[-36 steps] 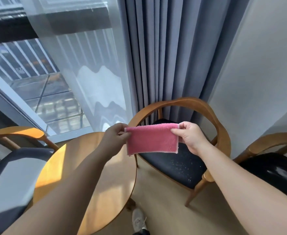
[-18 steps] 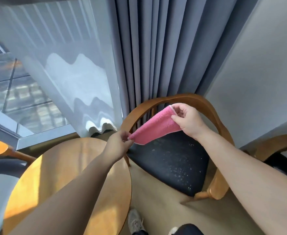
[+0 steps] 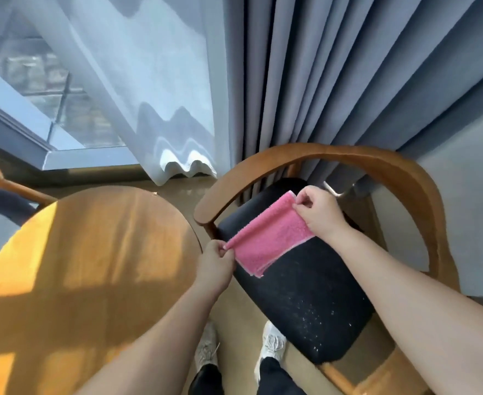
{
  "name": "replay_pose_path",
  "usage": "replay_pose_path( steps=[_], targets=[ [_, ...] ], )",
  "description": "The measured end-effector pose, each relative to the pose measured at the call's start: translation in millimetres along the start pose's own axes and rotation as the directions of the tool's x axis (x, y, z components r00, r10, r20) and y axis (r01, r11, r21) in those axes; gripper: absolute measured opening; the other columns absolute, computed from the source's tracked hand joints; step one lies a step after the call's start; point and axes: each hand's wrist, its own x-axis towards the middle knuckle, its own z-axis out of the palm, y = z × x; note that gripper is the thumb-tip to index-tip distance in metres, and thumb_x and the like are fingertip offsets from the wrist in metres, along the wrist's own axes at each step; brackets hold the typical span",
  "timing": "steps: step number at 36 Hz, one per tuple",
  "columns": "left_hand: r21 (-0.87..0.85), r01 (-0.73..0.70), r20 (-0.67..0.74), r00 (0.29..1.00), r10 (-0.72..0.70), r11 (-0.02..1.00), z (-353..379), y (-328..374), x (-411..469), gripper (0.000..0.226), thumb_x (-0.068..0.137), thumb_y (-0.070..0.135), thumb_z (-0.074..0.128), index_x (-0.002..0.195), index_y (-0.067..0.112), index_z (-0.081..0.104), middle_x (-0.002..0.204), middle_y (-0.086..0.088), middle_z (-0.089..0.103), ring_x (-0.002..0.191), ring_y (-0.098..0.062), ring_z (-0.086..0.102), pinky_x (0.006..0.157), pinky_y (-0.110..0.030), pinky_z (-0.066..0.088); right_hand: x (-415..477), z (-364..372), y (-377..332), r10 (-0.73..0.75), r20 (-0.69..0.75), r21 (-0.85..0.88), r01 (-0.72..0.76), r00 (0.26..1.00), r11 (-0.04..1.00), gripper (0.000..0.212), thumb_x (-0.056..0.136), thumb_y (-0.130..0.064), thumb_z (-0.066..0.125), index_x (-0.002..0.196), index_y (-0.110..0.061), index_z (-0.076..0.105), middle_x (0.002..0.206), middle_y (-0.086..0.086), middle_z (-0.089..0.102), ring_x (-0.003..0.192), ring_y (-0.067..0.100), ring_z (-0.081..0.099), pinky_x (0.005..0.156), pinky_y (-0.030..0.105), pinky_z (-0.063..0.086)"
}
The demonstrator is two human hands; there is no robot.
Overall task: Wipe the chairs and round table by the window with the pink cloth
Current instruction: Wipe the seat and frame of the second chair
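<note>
Curtains (image 3: 305, 81) of grey-blue cloth hang behind everything, a sheer panel (image 3: 137, 81) beside them over the window; round table (image 3: 86, 269) of wood fills the lower left, part sunlit; wooden chair (image 3: 377, 166) with curved back and dark seat (image 3: 305, 286), speckled with pale crumbs, stands just beside it on the right; pink cloth (image 3: 268, 238), folded, is stretched above the seat between both hands; right hand (image 3: 320, 215) pinches its far corner; left hand (image 3: 216, 266) pinches its near corner; two pale shoes (image 3: 273, 346) stand on the floor below.
</note>
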Motion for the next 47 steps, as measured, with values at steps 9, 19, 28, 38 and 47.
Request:
replay_pose_path(
  steps=[9, 19, 28, 38, 47],
  targets=[
    [-0.135, 0.219, -0.062, 0.971, -0.229, 0.966, 72.1, -62.8, 77.4, 0.006, 0.096, 0.019, 0.051, 0.1, 0.014, 0.051, 0.087, -0.011, 0.067, 0.076, -0.021, 0.07, 0.071, -0.041, 0.06, 102.4, 97.9, 96.6, 0.072, 0.231, -0.125, -0.044, 0.97, 0.991, 0.015, 0.095, -0.012, 0.057, 0.099, -0.02, 0.069, 0.103, -0.001, 0.066, 0.101, 0.017, 0.06, 0.083, 0.029, 0.049],
    [-0.113, 0.42, -0.077, 0.9, -0.429, 0.901, 103.2, -111.4, 127.6, 0.007, 0.095, 0.01, 0.051, 0.101, 0.007, 0.054, 0.087, -0.014, 0.068, 0.076, -0.024, 0.07, 0.068, -0.035, 0.06, 150.1, 173.5, 143.6, 0.036, 0.447, -0.255, 0.089, 0.894, 0.963, 0.04, 0.099, -0.006, 0.043, 0.13, -0.022, 0.062, 0.126, 0.003, 0.062, 0.119, 0.026, 0.055, 0.1, 0.039, 0.046],
    [0.57, -0.126, 0.036, 0.991, 0.129, 0.812, 51.7, -55.2, 111.0, 0.017, 0.095, 0.026, 0.052, 0.111, 0.03, 0.051, 0.089, 0.017, 0.054, 0.077, -0.002, 0.055, 0.064, -0.015, 0.048, 127.7, 182.6, 144.9, 0.059, 0.362, -0.302, 0.057, 0.93, 0.952, 0.043, 0.094, -0.003, 0.045, 0.134, -0.013, 0.057, 0.138, 0.005, 0.051, 0.129, 0.027, 0.045, 0.106, 0.039, 0.04],
    [0.827, -0.552, 0.352, 0.654, 0.67, 0.105, -16.2, 35.5, 175.8, 0.031, 0.088, 0.021, 0.06, 0.117, 0.013, 0.062, 0.122, -0.006, 0.061, 0.114, -0.028, 0.052, 0.096, -0.035, 0.042, 86.9, 203.4, 130.5, 0.119, 0.378, -0.284, -0.008, 0.918, 0.959, 0.032, 0.101, -0.011, 0.035, 0.128, -0.015, 0.052, 0.147, -0.002, 0.037, 0.127, 0.024, 0.046, 0.098, 0.041, 0.046],
    [0.71, -0.692, 0.486, 0.614, 0.622, 0.129, -22.0, 25.6, 204.4, 0.059, 0.088, 0.025, 0.034, 0.145, 0.01, 0.036, 0.153, -0.007, 0.033, 0.143, -0.009, 0.013, 0.117, -0.02, -0.001, 78.7, 262.2, 147.6, 0.167, 0.253, -0.523, -0.011, 0.953, 0.853, 0.063, 0.104, -0.025, 0.022, 0.152, -0.006, -0.014, 0.158, 0.018, -0.022, 0.146, 0.035, -0.021, 0.117, 0.045, -0.014]
  ],
)
